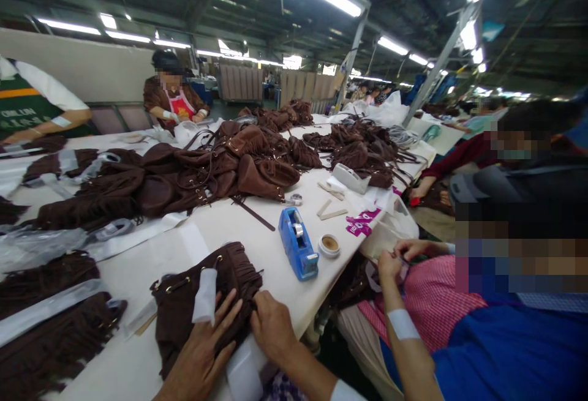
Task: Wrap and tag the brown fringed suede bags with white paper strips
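Note:
A dark brown fringed bag (179,303) with gold rings lies on the white table (248,242) right in front of me. A strip of white wrapping (205,296) sits on its upper side. My left hand (206,346) rests flat on the bag with its fingers spread, next to the wrapping. At the bag's fringed right edge is my right hand (274,327), its fingers curled together; whatever they pinch there is too small to make out.
A blue tape dispenser (298,245) and a small round tin (329,245) stand beyond my right hand. Brown bags (160,174) are piled across the table. A person in a pink checked garment (427,303) sits close at the right; others work farther off.

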Available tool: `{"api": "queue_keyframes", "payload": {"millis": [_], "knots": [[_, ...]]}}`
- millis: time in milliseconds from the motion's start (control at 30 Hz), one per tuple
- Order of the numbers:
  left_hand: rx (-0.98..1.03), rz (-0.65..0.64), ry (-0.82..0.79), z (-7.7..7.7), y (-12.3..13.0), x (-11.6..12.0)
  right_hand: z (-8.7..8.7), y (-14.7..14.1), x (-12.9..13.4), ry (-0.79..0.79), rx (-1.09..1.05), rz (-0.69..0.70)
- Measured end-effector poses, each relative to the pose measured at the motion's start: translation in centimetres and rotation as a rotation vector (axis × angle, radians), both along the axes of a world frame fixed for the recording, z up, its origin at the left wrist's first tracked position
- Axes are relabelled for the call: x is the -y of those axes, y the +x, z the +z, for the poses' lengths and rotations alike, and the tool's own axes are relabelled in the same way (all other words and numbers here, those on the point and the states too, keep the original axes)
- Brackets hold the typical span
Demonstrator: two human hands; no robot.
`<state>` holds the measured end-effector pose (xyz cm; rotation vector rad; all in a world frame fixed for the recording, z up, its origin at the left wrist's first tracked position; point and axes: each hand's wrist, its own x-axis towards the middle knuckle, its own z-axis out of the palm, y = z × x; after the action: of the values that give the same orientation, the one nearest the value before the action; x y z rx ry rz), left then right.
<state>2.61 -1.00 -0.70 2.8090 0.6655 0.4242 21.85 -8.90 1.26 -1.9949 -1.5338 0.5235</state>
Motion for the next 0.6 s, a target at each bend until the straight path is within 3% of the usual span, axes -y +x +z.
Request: {"api": "queue_keyframes", "payload": {"millis": [67,167,267,333,433,533,600], "knots": [[-0.008,-0.014,0.056,-0.2,0.0,0.0,-0.2,0.8,0.5,-0.03,-0.022,0.06],[-0.02,-0.031,0.125,-0.2,0.1,-0.3,0.5,4.5,1.8,-0.084,-0.04,0.184],[0.005,-0.072,0.221,-0.2,0.4,-0.7,2.2,8.2,0.2,-0.064,0.018,0.157],[0.024,-0.088,0.282,-0.6,0.6,-1.1,3.4,8.8,-3.4,0.005,0.057,0.096],[0.068,-0.086,0.355,-1.3,0.8,-1.6,4.4,7.4,-10.8,0.112,0.092,0.096],[0.065,-0.096,0.356,-1.4,1.0,-1.5,4.1,5.6,-17.3,0.121,0.148,0.246],[0.012,-0.073,0.32,-1.3,1.1,-1.2,3.1,5.1,-19.9,0.089,0.196,0.359]]}}
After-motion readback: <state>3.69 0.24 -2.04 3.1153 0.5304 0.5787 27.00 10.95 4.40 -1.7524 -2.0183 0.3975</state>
